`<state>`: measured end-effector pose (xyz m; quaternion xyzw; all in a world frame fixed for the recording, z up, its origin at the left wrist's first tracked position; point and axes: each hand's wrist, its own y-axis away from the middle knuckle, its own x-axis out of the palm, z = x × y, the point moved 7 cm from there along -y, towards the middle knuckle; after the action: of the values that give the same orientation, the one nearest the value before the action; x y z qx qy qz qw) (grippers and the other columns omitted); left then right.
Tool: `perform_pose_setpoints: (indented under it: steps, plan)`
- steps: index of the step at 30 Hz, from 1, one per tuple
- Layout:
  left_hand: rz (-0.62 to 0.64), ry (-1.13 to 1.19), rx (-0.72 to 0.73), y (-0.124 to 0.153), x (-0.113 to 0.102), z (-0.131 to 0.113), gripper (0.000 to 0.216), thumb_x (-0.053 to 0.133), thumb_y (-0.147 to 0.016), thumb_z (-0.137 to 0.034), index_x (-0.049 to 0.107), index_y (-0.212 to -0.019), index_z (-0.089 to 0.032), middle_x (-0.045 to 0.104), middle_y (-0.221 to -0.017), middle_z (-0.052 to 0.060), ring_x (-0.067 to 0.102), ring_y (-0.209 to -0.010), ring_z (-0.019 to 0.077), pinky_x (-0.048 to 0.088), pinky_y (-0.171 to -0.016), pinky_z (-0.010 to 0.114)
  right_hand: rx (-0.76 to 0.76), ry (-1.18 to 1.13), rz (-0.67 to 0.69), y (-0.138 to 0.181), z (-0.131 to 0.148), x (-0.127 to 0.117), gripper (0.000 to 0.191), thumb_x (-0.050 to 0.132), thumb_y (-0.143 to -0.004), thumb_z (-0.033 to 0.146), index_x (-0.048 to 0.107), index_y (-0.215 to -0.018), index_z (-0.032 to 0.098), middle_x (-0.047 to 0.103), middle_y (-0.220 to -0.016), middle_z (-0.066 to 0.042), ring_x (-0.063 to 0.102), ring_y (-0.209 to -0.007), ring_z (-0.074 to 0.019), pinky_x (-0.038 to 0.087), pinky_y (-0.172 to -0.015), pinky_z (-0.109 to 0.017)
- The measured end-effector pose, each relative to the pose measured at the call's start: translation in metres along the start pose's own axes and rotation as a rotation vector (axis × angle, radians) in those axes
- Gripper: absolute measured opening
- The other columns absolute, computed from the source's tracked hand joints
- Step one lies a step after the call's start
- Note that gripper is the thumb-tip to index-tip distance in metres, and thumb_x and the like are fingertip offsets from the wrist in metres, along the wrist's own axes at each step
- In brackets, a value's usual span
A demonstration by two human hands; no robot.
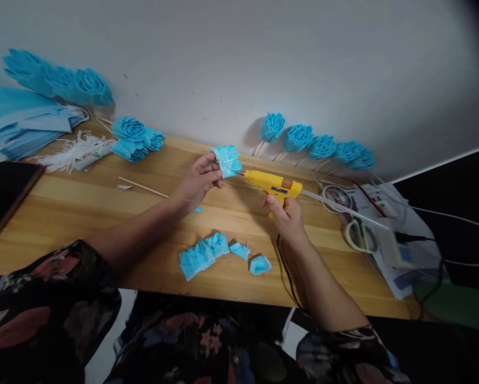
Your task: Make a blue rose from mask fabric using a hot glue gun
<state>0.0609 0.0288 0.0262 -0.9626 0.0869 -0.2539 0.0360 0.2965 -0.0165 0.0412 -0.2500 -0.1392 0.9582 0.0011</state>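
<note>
My left hand [199, 180] pinches a folded light-blue petal piece [227, 159] and holds it up above the wooden table [83, 213]. My right hand [286, 212] grips the handle of a yellow glue gun [272, 183]. The gun's nozzle points left and touches the petal piece. A clear glue stick [343, 209] juts out of the gun's back to the right. Several cut blue petal pieces [207, 253] lie on the table in front of me, between my forearms.
Finished blue paper roses on sticks [315, 144] lean on the wall at the back. More blue flowers [133, 137] and stacked blue sheets [19, 125] lie at left, with a wooden skewer [142, 187] and a dark phone [3, 194]. Scissors [359, 234], cables and papers lie at right.
</note>
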Motion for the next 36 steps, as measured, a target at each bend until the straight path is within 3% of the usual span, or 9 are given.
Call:
perform_pose_setpoints:
  steps: [20,24,28,31,36]
  plan:
    - [-0.027,-0.026,-0.026,-0.003,-0.007,0.006,0.042,0.081,-0.073,-0.018,0.072,-0.114,-0.023,0.069,-0.082,-0.001,0.059,-0.063,0.0093,0.050,-0.062,0.023,0.039,-0.097,-0.010,-0.001,-0.011,-0.004,0.064,0.060,-0.087,0.083,0.071,-0.073,0.022,0.069,-0.070,-0.004,0.057,-0.057,-0.0164,0.045,-0.058,-0.031]
    - [-0.009,-0.011,-0.028,-0.002,-0.006,0.006,0.041,0.082,-0.072,-0.018,0.071,-0.112,-0.022,0.068,-0.082,-0.001,0.060,-0.063,0.0096,0.051,-0.062,0.024,0.009,-0.048,-0.012,-0.001,-0.007,-0.004,0.067,0.058,-0.085,0.086,0.070,-0.070,0.022,0.070,-0.072,-0.006,0.060,-0.061,-0.0188,0.048,-0.063,-0.034]
    - [0.006,0.008,-0.030,-0.001,-0.003,0.003,0.041,0.082,-0.072,-0.017,0.071,-0.111,-0.021,0.069,-0.082,-0.001,0.059,-0.063,0.0086,0.050,-0.062,0.022,-0.018,0.056,-0.098,-0.003,0.000,-0.015,0.066,0.058,-0.085,0.085,0.072,-0.073,0.022,0.075,-0.079,-0.009,0.067,-0.073,-0.0229,0.052,-0.072,-0.037]
    - [0.008,0.013,-0.038,0.001,-0.002,0.002,0.041,0.083,-0.072,-0.018,0.072,-0.111,-0.021,0.068,-0.081,-0.002,0.059,-0.062,0.0080,0.049,-0.061,0.021,0.089,0.083,-0.115,-0.010,-0.006,-0.027,0.064,0.058,-0.086,0.080,0.074,-0.081,0.019,0.074,-0.079,-0.008,0.064,-0.069,-0.0199,0.050,-0.067,-0.033]
    - [0.054,0.003,-0.078,0.003,0.001,0.003,0.044,0.084,-0.073,-0.018,0.072,-0.115,-0.021,0.072,-0.086,0.000,0.061,-0.064,0.0083,0.051,-0.064,0.022,0.469,0.030,0.091,-0.013,-0.044,-0.028,0.059,0.068,-0.076,0.076,0.068,-0.078,0.017,0.069,-0.073,-0.005,0.055,-0.052,-0.0142,0.043,-0.051,-0.029]
